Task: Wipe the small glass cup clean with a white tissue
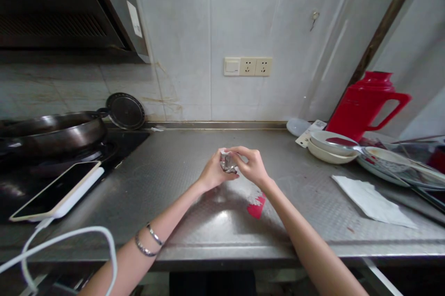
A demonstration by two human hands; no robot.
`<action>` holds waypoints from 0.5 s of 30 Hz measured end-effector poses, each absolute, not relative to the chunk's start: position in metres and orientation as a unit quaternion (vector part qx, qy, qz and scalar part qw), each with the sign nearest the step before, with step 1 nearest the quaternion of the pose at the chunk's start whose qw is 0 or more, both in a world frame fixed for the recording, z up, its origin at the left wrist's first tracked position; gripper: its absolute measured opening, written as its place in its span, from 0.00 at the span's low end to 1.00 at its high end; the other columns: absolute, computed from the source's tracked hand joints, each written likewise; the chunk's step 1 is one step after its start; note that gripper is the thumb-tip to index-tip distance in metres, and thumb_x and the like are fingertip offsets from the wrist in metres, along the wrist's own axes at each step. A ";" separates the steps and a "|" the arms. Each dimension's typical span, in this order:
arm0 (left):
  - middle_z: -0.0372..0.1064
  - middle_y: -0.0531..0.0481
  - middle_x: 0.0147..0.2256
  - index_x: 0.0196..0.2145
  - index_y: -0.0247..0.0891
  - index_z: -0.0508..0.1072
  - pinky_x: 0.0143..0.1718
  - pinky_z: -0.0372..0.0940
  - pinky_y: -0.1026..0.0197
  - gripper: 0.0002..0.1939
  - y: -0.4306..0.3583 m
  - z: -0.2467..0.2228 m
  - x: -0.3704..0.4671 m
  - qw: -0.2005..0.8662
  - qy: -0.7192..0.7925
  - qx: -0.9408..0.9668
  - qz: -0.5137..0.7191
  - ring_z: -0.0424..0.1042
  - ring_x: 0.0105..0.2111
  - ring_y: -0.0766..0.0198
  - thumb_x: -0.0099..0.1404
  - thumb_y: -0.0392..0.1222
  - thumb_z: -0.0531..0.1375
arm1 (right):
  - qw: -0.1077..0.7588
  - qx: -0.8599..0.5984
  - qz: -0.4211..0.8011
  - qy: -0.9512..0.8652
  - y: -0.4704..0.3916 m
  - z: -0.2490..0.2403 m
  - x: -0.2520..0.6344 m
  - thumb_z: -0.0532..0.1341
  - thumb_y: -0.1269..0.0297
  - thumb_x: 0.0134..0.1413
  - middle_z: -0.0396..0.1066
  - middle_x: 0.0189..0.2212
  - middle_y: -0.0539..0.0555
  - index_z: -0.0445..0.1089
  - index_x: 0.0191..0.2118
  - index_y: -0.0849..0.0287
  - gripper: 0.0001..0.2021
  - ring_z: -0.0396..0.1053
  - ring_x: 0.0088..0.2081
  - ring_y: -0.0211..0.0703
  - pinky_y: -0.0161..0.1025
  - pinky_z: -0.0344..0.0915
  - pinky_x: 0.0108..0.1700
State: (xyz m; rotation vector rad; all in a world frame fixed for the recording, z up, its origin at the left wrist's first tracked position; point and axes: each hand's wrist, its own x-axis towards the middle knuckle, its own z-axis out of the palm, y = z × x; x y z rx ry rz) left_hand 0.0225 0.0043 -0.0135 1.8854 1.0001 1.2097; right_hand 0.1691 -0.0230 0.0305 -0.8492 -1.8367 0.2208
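On my feed, nearest me between seven and eight o'clock, two bracelets circle the left arm. A ragged red patch shows on the steel counter at five from the hands. Dead centre, the left hand curls half closed around a small shiny piece; the right hand bends its fingers onto the top, pinching or merely touching, I can't tell. Glass or foil, also unclear: I'd judge it light, slick, easily spoiled by squeezing, best held low round its sides. Farther off, wall sockets sit at twelve, a red flask at two.
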 end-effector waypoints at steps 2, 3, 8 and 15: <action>0.69 0.46 0.42 0.50 0.38 0.61 0.40 0.63 0.60 0.42 0.007 -0.013 0.021 0.319 0.379 0.734 0.465 0.69 0.39 0.60 0.38 0.42 0.72 | 0.524 -0.356 0.107 -0.766 -0.025 0.032 0.170 0.56 0.61 0.57 0.78 0.34 0.54 0.76 0.35 0.56 0.11 0.74 0.36 0.44 0.38 0.67 0.41; 0.69 0.45 0.43 0.51 0.38 0.60 0.40 0.63 0.60 0.42 0.008 -0.014 0.020 0.310 0.379 0.740 0.462 0.70 0.39 0.60 0.39 0.42 0.72 | 0.522 -0.358 0.117 -0.765 -0.025 0.033 0.171 0.56 0.60 0.56 0.78 0.33 0.54 0.76 0.34 0.56 0.12 0.74 0.35 0.45 0.38 0.67 0.40; 0.69 0.46 0.42 0.51 0.39 0.60 0.39 0.63 0.58 0.42 0.007 -0.013 0.019 0.290 0.393 0.746 0.453 0.69 0.38 0.59 0.39 0.46 0.72 | 0.585 -0.409 0.093 -0.694 -0.020 0.027 0.172 0.57 0.57 0.56 0.78 0.31 0.54 0.76 0.32 0.57 0.13 0.74 0.33 0.46 0.39 0.68 0.38; 0.70 0.50 0.36 0.47 0.39 0.65 0.35 0.63 0.59 0.37 -0.002 -0.006 0.022 0.302 0.404 0.740 0.445 0.70 0.35 0.59 0.38 0.44 0.72 | 0.533 -0.371 0.087 -0.755 -0.019 0.025 0.167 0.55 0.63 0.57 0.77 0.37 0.52 0.76 0.38 0.51 0.11 0.74 0.40 0.46 0.41 0.67 0.44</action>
